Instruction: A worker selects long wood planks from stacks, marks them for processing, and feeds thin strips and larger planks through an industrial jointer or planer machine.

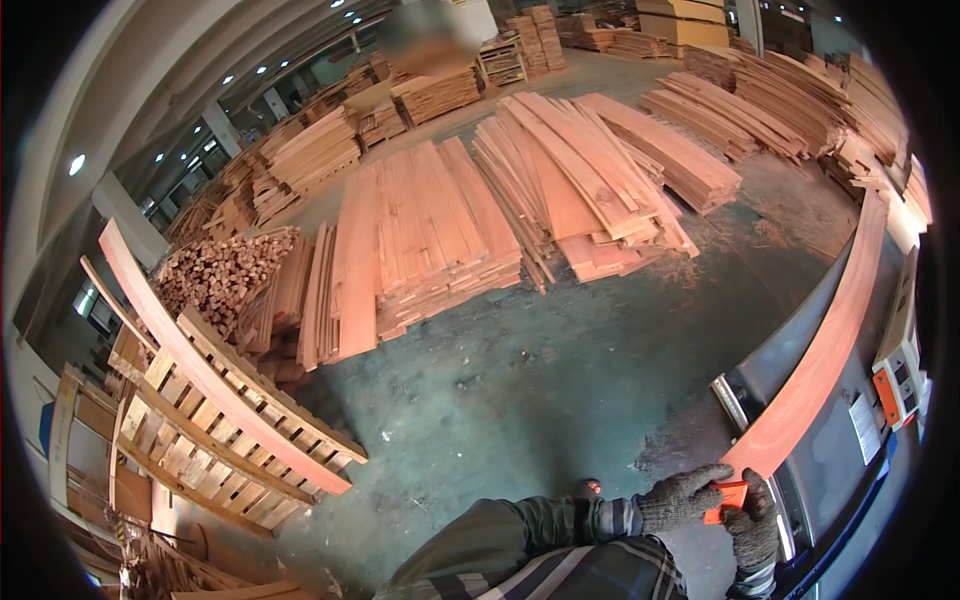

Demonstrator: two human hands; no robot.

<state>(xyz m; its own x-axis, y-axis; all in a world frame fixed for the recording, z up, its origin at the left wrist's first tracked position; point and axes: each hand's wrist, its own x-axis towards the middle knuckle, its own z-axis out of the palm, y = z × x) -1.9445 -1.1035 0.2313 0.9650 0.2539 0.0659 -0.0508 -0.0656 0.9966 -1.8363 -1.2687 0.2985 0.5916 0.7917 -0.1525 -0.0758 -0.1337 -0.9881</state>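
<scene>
Both my hands wear dark grey knit gloves and meet at the near end of a long reddish wooden board [825,365]. The board lies on a dark metal machine table [775,375] at my right. Between the hands shows a small bright orange piece [728,498]; its kind I cannot make out. My left hand [680,498] reaches across from the left, with its fingers closed on the orange piece. My right hand [752,525] is closed on the piece's other side, close against the board's end. The gloves partly hide the orange piece.
A wooden pallet [215,430] stands at the left, with a long board [215,375] over it. Stacks of planks [430,235] lie on the green floor [500,400] ahead. A white and orange machine part [897,350] borders the table on the right.
</scene>
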